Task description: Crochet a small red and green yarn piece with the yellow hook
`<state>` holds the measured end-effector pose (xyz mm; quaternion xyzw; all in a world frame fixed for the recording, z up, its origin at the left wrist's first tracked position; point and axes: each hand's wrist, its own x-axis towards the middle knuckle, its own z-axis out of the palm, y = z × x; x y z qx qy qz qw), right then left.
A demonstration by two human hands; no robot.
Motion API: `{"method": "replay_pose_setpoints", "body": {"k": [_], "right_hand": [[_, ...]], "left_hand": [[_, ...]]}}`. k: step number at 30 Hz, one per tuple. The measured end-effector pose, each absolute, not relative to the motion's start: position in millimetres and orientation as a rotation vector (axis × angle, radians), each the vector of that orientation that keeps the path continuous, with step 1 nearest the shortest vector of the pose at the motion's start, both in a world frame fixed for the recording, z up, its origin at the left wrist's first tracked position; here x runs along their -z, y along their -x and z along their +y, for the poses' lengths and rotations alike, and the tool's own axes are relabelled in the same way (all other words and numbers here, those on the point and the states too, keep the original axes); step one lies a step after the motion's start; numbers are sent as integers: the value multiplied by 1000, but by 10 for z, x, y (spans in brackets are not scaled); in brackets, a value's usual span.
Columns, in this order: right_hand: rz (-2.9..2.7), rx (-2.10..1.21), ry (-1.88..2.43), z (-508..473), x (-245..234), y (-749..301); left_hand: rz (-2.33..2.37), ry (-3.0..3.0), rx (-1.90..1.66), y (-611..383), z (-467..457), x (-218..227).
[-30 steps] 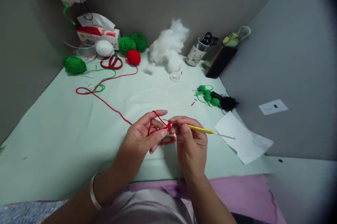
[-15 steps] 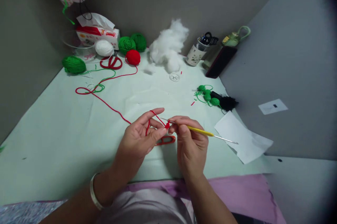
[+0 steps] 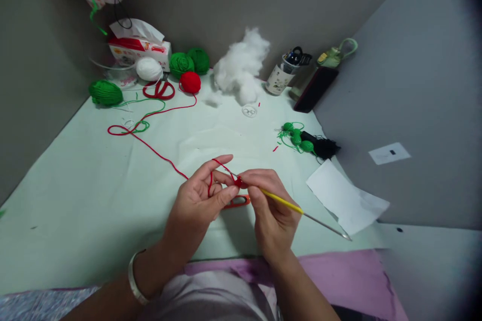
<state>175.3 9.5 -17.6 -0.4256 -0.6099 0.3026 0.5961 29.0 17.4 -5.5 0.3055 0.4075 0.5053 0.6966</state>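
Observation:
Between thumb and fingers, my left hand [image 3: 199,193] pinches a small red crochet piece [image 3: 238,182]. Red yarn [image 3: 165,158] runs over its raised index finger and back across the table to a red ball [image 3: 190,82]. My right hand [image 3: 274,205] grips a crochet hook [image 3: 281,201] by its yellow handle, pen-like. The hook's working end is at the red piece; its other metal end points down to the right. Beneath the hands lies a small orange-handled tool [image 3: 238,201], partly hidden.
Green yarn balls [image 3: 106,93], a white ball [image 3: 149,69], red-handled scissors [image 3: 158,90] and a tissue box [image 3: 141,52] stand at the back left. White stuffing [image 3: 241,70] lies at the back. Green crocheted pieces [image 3: 297,136] and white paper [image 3: 346,198] are on the right.
My right hand has tilted the crochet hook, so its rear end now points lower and farther right. The left hand has barely moved and keeps its pinch on the red piece.

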Motion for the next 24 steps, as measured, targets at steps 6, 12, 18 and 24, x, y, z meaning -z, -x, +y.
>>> {"method": "replay_pose_setpoints", "body": {"k": [6, 12, 18, 24], "right_hand": [[-1189, -963, 943, 135, 194, -1793], [-1170, -1079, 894, 141, 199, -1796], [-1252, -964, 910, 117, 186, -1777], [-1161, -991, 894, 138, 193, -1808]], "left_hand": [[864, -642, -1076, -225, 200, 69], [834, -670, -1045, -242, 201, 100], [872, -664, -1077, -246, 215, 110], [886, -672, -1080, -210, 234, 117]]}}
